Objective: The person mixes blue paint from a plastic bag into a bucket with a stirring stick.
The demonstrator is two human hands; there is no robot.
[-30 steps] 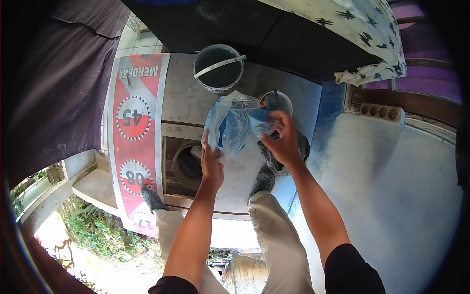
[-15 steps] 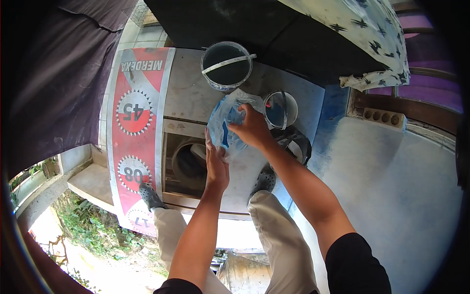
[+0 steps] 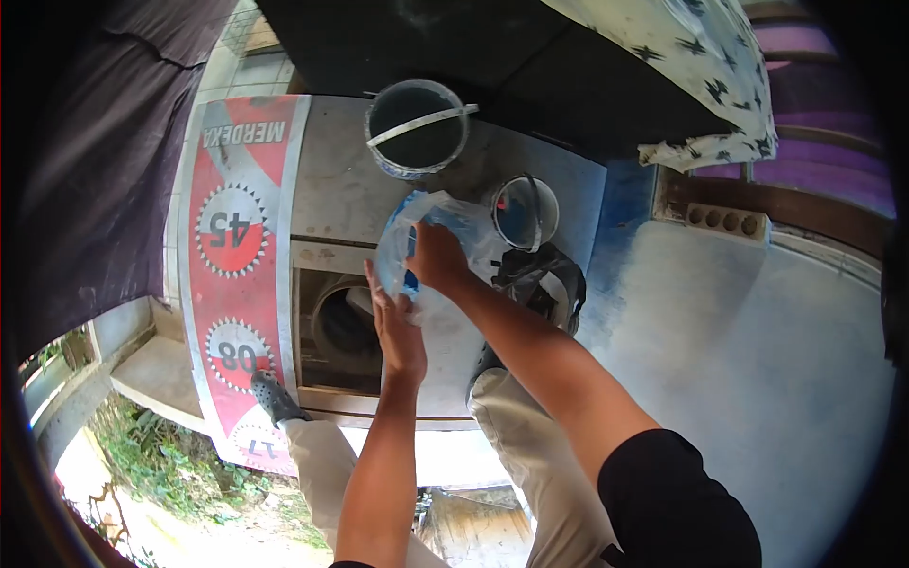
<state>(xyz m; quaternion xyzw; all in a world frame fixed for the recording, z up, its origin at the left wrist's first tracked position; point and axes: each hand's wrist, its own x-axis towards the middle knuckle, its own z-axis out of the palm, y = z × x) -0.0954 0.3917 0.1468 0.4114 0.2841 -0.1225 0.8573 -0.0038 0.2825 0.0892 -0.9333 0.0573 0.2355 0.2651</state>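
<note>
Plastic bag (image 3: 437,248), clear with blue contents, above worktop (image 3: 350,194) near small bucket (image 3: 526,212): left hand (image 3: 398,327) fingers pinching its lower edge, right hand (image 3: 437,256) reaching inside, finger state hidden; step: filling or emptying; next: firm hold on bag mouth.

A grey floor (image 3: 360,194) is seen below. On it stand a large bucket (image 3: 417,128) and a small bucket (image 3: 525,213). A red banner (image 3: 232,246) lies alongside.
</note>
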